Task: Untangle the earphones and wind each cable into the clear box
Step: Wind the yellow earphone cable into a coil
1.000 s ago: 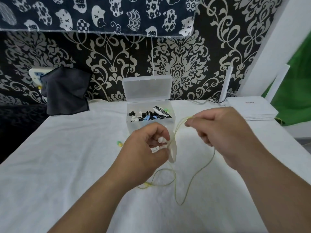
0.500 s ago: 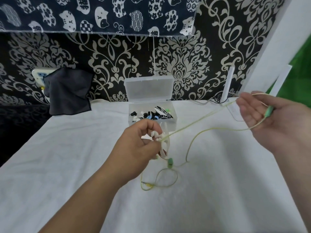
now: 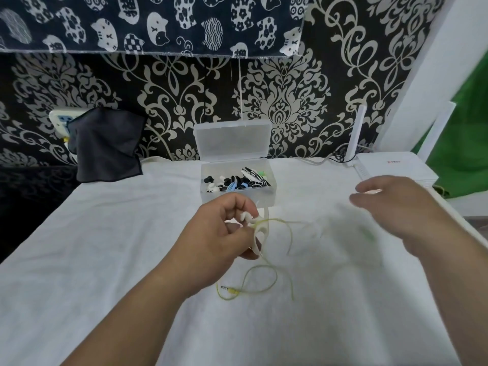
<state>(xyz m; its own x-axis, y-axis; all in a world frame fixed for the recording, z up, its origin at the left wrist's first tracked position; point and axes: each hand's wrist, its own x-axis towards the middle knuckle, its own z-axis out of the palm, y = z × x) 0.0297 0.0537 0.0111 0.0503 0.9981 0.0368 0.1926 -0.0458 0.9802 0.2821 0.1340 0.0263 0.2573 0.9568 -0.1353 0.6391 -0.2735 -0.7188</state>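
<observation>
The left hand is gripping a white holder just in front of the clear box, fingers curled round it and pinning the yellow-green cable against it. The right hand is hovering off to the box's right, badly blurred; I cannot tell whether it is pinching the cable or holding nothing.

To do this step well, the left hand should be clamping the cable's start firmly on the holder while the right is drawing the free length out taut and clear of its own loops, so each turn is laying flat beside the last rather than crossing.

The cable is leaving the holder sideways, running roughly along the box's front toward the right, then drooping into slack loops on the tabletop nearer the person than the box. Its plug is lying flat there, long axis left to right, metal tip pointing left. The box is standing open, its lid up, with other earphones inside.
</observation>
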